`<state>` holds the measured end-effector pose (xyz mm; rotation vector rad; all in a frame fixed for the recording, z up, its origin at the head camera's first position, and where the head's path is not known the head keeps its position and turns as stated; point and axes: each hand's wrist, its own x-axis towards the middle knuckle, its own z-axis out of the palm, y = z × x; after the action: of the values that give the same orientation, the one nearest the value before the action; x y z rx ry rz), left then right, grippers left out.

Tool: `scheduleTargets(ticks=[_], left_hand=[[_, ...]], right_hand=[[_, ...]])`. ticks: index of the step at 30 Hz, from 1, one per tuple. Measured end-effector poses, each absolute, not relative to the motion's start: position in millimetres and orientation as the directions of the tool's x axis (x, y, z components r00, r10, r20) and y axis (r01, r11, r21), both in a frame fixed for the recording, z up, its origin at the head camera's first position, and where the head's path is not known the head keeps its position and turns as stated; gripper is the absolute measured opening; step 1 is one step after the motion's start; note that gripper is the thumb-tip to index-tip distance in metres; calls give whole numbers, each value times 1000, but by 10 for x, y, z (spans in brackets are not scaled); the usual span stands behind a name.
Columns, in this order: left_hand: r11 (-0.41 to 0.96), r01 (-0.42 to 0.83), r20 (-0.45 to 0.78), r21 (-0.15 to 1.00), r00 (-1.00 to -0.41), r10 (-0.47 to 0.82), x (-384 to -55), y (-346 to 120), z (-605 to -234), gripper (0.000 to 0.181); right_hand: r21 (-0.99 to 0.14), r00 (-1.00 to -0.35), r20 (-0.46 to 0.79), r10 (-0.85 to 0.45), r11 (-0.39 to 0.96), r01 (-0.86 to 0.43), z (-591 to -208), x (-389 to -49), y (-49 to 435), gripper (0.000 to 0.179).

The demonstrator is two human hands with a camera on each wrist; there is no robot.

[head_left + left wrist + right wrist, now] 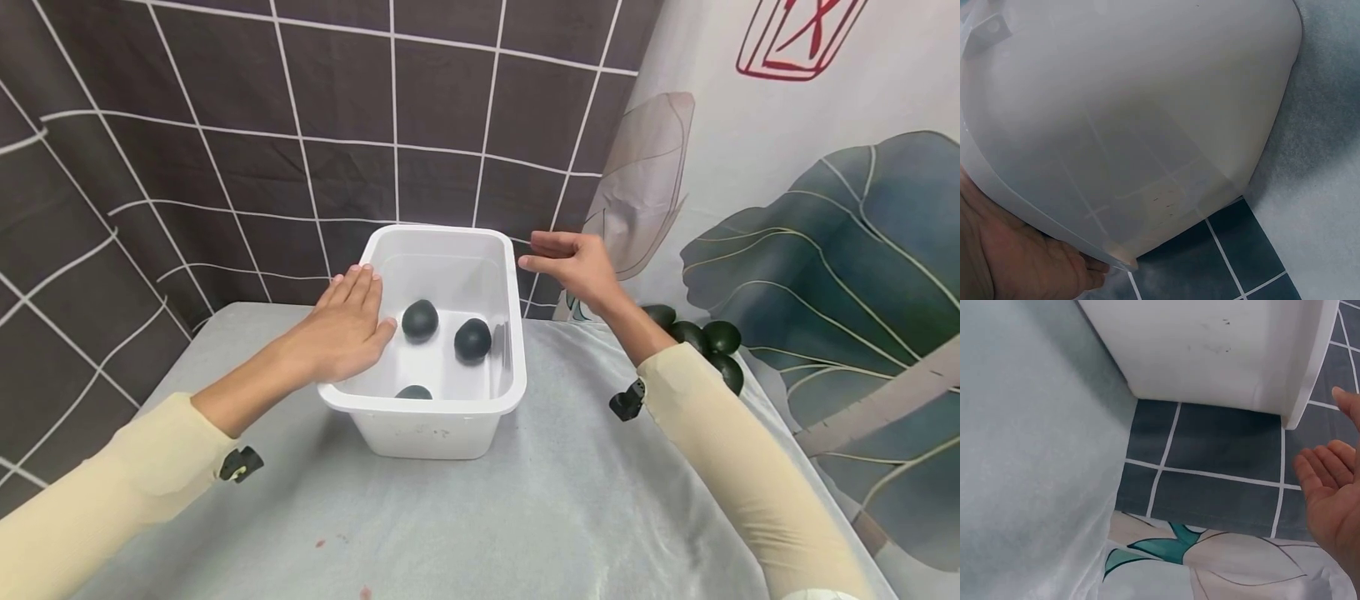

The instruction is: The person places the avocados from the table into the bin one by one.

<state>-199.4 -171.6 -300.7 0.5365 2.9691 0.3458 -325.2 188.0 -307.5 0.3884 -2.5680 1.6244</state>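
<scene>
A white plastic basin (427,433) stands upright on the cloth-covered table. Inside it lie dark, rounded, avocado-like fruits: one on the left (420,321), one on the right (472,340), and one (414,392) partly hidden behind the near rim. My left hand (347,327) rests palm down on the basin's left rim, fingers straight; the left wrist view shows this hand (1035,262) against the rim's outer side. Just off the right rim, my right hand (573,262) hovers with fingers loosely extended and nothing in them. In the right wrist view that hand (1335,481) is apart from the basin.
Several more dark avocado-like fruits (723,337) lie at the table's right edge, partly behind my right forearm. A dark grid-patterned cloth (442,100) hangs directly behind the basin. A leaf-patterned curtain (825,242) hangs at right. Grey cloth (450,525) covers the table.
</scene>
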Motion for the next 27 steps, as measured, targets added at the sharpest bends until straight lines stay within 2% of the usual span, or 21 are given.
scheduleTargets(ticks=[27], left_hand=[[912,338,-55,230,-931,359,-1997,-1724,-3018,79]], right_hand=[[-877,-977,177,-119,431,-212,-3161,-3104,2224,65]])
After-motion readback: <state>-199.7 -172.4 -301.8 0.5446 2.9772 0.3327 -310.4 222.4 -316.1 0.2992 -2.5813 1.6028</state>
